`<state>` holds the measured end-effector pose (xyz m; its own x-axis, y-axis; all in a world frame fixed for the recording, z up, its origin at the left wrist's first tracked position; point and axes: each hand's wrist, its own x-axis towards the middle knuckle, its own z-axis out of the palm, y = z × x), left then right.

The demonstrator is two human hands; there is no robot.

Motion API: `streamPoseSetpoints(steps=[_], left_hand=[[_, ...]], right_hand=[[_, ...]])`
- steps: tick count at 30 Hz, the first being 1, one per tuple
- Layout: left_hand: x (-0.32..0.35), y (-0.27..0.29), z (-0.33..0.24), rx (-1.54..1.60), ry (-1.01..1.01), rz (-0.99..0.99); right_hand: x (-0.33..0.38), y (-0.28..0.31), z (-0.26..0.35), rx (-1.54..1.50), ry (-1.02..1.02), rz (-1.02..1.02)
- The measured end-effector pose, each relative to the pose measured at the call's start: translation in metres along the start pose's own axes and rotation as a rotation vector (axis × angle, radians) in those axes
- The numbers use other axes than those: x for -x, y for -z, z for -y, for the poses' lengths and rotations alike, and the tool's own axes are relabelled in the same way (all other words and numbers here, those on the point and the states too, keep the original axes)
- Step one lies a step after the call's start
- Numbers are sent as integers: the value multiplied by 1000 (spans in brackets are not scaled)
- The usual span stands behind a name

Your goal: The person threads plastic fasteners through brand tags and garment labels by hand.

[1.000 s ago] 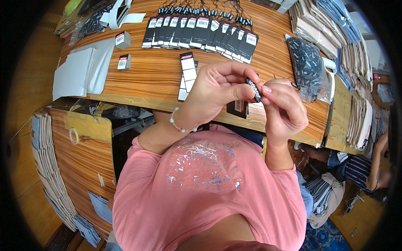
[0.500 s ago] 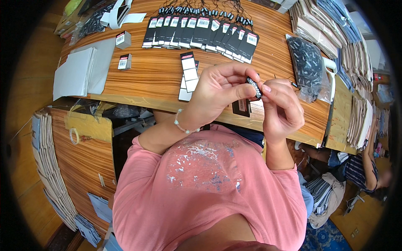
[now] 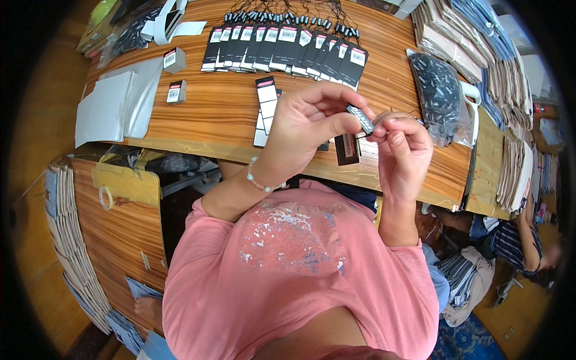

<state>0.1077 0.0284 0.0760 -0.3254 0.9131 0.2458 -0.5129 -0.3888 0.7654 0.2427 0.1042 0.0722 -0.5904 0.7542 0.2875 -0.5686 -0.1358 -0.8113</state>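
My left hand (image 3: 309, 123) pinches a small dark oblong tag piece (image 3: 360, 119) between thumb and fingers, raised above the wooden table (image 3: 216, 114). My right hand (image 3: 402, 150) meets it from the right, fingertips closed on a thin string at the piece's end. Under the hands a dark hang tag (image 3: 347, 149) lies near the table's front edge. A black and white strip of labels (image 3: 266, 102) lies just left of my left hand.
A row of black hang tags with strings (image 3: 282, 54) spans the table's far side. A clear bag of dark small pieces (image 3: 441, 96) lies right. Grey sheets (image 3: 114, 105) and two small boxes (image 3: 174, 75) sit left. Stacked paper goods (image 3: 480, 42) fill the right; another person (image 3: 528, 246) sits lower right.
Both hands have stayed together at the same spot; the fingers shifted slightly around the small dark piece.
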Motion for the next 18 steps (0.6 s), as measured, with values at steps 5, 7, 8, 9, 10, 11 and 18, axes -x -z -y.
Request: streamPoseSetpoints(steps=[5,7,8,9,10,11,18], left_hand=[[3,4,-5,18,-106,-1],[3,5,-8,17,-113,12],[3,5,-8,13,-119,23],[2,5,-9,10,-125,36],[2,5,-9,7,-132,48],[2,5,-9,5,-124,52],[5,-2,-13,-99,-73,-53]], right_hand=[[4,-2,3,-164,-143,20],[4,-2,4,-147,-141,27],[4,-2,4,-139,-141,30],[4,-2,4,-136,-144,26],[5,-3,4,-133,-148,21],[5,-4,4,-130,-152,18],[5,-10,7,-85,-153,-4]])
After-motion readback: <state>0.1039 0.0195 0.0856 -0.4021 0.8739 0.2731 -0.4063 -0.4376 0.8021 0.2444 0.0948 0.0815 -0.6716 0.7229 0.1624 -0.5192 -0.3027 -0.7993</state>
